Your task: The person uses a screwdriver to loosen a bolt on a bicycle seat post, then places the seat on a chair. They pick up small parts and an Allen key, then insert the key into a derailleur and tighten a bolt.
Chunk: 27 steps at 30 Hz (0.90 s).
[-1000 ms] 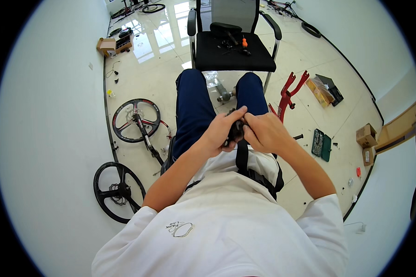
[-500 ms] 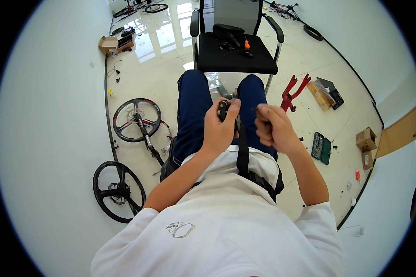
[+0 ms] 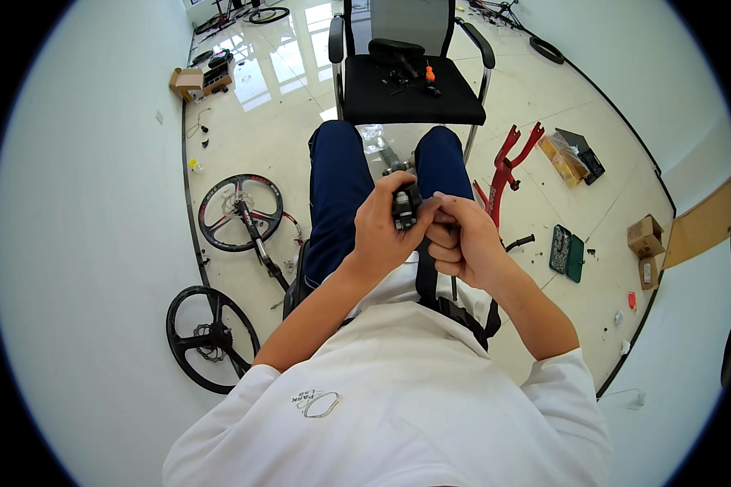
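Observation:
My left hand (image 3: 379,226) is closed around a small black-and-silver mechanical part (image 3: 404,208) above my lap. Its exact kind is hard to make out. Close against the left thumb, my right hand (image 3: 469,241) is curled, with thumb and forefinger pinched together at the part's right side. A thin dark rod (image 3: 454,286) sticks out below the right fist; the rest of it is hidden by the fingers.
Ahead stands a black office chair (image 3: 414,89) bearing a saddle and an orange-handled tool (image 3: 430,75). Spoked wheels (image 3: 212,339) lie at the left. A red fork (image 3: 502,173), green tool case (image 3: 566,253) and cardboard boxes (image 3: 646,236) are on the right.
My right hand has come left and down to meet the left hand. The part in my left hand has turned, showing more of its silver side. The view has shifted slightly.

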Each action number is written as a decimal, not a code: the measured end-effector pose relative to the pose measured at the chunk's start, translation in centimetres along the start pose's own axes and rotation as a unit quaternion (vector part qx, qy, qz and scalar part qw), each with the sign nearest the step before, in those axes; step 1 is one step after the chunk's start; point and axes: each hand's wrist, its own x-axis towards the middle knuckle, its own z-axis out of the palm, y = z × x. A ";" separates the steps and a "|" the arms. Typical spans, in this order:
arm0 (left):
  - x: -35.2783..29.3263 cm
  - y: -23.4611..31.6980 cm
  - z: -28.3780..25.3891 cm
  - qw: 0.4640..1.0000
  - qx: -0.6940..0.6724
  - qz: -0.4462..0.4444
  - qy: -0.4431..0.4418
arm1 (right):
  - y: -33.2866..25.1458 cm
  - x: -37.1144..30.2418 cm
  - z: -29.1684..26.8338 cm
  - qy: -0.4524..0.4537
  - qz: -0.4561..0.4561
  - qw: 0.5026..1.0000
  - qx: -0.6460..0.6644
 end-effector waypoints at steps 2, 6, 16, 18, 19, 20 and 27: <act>0.1 -0.1 -0.1 0.999 0.010 0.028 -0.014 | -0.4 0.0 -0.3 0.020 0.056 0.997 0.042; 0.3 -1.1 -0.4 0.994 0.011 0.075 -0.073 | -0.8 -0.2 -1.1 0.026 0.094 0.995 0.030; 1.5 0.5 -1.0 0.751 -0.323 -0.528 -0.227 | 1.9 1.6 -3.1 0.072 -0.388 0.713 -0.580; 1.9 -0.2 -1.8 0.640 -0.367 -0.596 -0.317 | 0.7 1.1 -3.4 0.027 -0.409 0.551 -0.727; 2.0 -0.3 -2.1 0.610 -0.381 -0.605 -0.342 | 0.0 0.9 -3.4 0.006 -0.412 0.460 -0.787; 2.0 -0.3 -2.3 0.578 -0.394 -0.613 -0.367 | -0.6 0.6 -3.2 -0.017 -0.442 0.408 -0.798; 1.5 0.0 -1.2 0.754 -0.379 -0.504 -0.184 | -1.4 0.1 -3.2 0.049 -0.214 0.964 -0.148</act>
